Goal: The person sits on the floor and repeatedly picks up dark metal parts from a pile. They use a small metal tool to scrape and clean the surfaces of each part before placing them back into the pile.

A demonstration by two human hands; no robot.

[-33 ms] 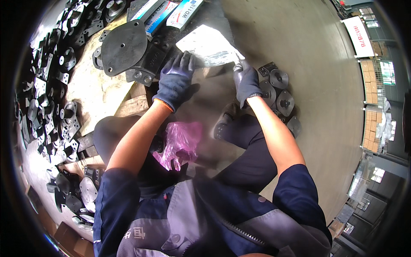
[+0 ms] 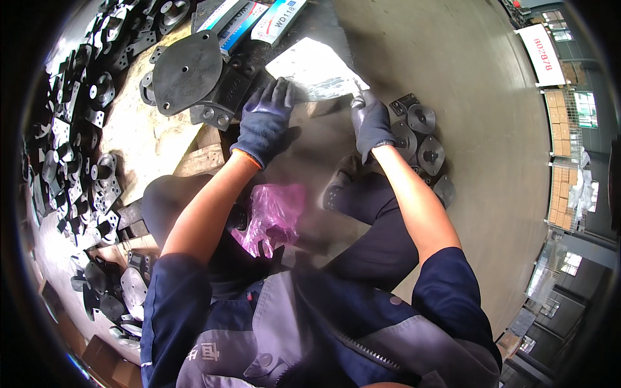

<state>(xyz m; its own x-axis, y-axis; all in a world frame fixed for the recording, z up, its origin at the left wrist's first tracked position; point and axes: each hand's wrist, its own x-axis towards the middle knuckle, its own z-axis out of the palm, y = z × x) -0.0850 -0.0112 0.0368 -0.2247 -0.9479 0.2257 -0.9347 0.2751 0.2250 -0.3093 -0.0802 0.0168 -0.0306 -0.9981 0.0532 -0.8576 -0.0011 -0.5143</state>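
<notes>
A white sheet (image 2: 310, 68) with grey smears along its near edge lies on a dark surface in front of me. My left hand (image 2: 265, 116), in a dark blue and grey glove, rests its outstretched fingers by the sheet's lower left edge. At the right corner of the sheet, my gloved right hand (image 2: 372, 123) is closed in a pinch. A small, thin, pale thing pokes from its fingertips and meets the sheet; its kind is too small to tell. Left of my left hand sits a large dark oval metal plate (image 2: 187, 68) on a dark metal block (image 2: 223, 94).
Blue, white and red boxes (image 2: 278, 19) lie beyond the sheet. Round metal parts (image 2: 430, 155) stand on the floor at right. Many black metal mounts (image 2: 103, 165) crowd the left. Pink plastic film (image 2: 275, 213) lies between my legs. Shelves with cartons (image 2: 559, 123) line the far right.
My right hand has shifted very slightly at the sheet's corner. The left hand and the sheet look the same.
</notes>
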